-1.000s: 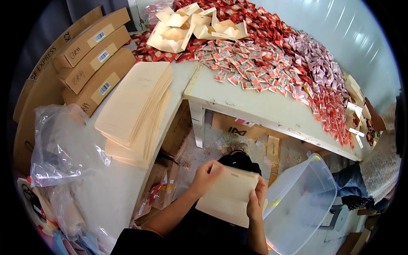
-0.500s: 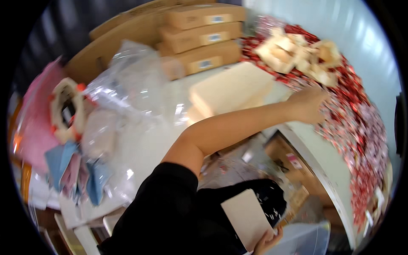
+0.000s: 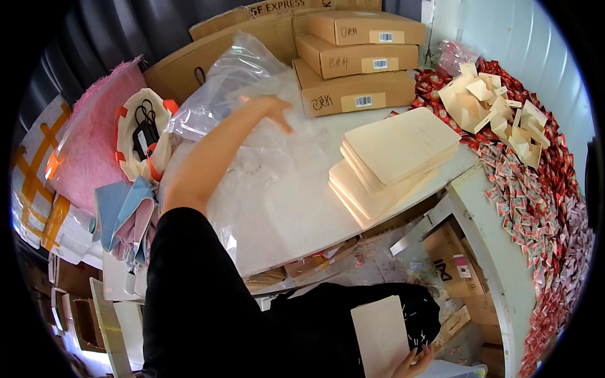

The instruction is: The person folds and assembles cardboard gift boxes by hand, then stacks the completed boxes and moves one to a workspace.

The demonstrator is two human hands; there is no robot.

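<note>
Left hand (image 3: 269, 111) splays at a plastic bag (image 3: 236, 69) on the bench (image 3: 287, 223); right hand (image 3: 414, 365) grips a cream card (image 3: 380, 329), seemingly steadied by the person's lap (image 3: 315, 312).

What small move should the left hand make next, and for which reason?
Probably the left hand should close gently on the clear plastic: its fingers are open and right at the plastic, though contact is hard to confirm. The right hand holds the flat cream piece, so the left seems free.
</note>
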